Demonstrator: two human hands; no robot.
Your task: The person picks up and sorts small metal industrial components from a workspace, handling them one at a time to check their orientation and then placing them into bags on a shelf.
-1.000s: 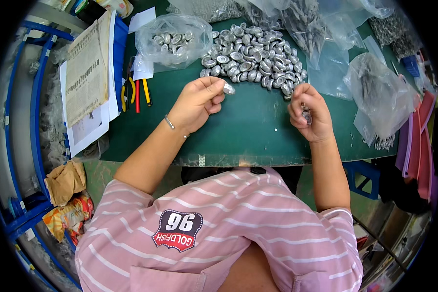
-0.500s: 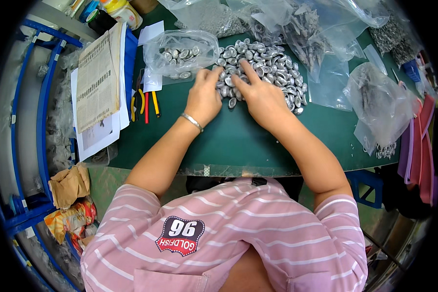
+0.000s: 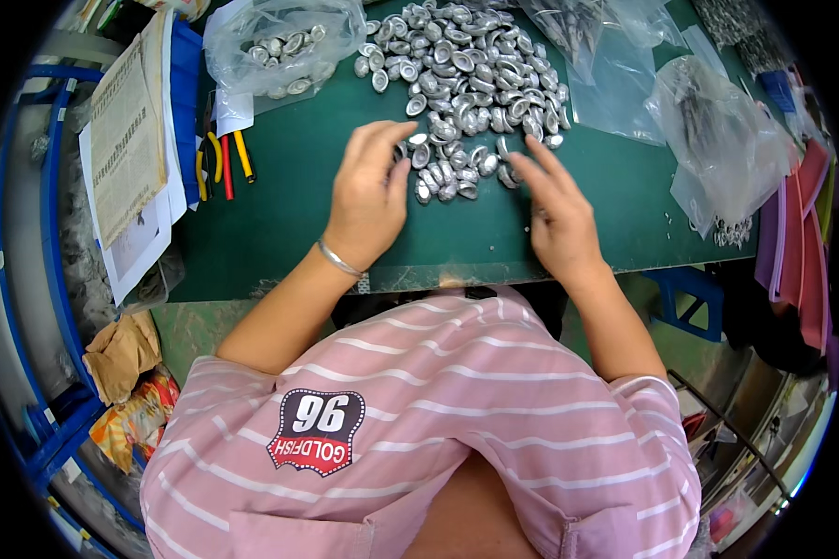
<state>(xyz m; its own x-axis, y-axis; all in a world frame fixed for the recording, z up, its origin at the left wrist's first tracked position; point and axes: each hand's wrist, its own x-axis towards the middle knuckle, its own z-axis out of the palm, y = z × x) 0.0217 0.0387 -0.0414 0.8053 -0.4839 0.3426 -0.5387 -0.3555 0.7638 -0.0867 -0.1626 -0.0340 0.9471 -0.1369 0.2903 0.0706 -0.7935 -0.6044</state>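
Observation:
A heap of small silvery metal pieces (image 3: 480,70), rounded and some with a hollowed oval face, lies on the green table. Several more such pieces (image 3: 446,177) form a small cluster at its near side. My left hand (image 3: 368,191), with a metal bangle at the wrist, rests at the left of this cluster, its thumb apart from the fingers and the fingertips by the nearest pieces. On the cluster's right, my right hand (image 3: 561,214) has its fingers stretched and spread, the tips close to the heap's edge. No piece shows in either hand.
At the left lie a clear bag of similar pieces (image 3: 287,47), yellow-handled pliers (image 3: 210,168), a red pen-like tool (image 3: 226,168), and papers (image 3: 126,154). A clear plastic bag (image 3: 713,140) sits at the right. The table's near edge (image 3: 452,278) runs before my body.
Both hands have moved nearer to me and apart from each other. Some pieces have come away from the heap into a near cluster. The whole view has shifted.

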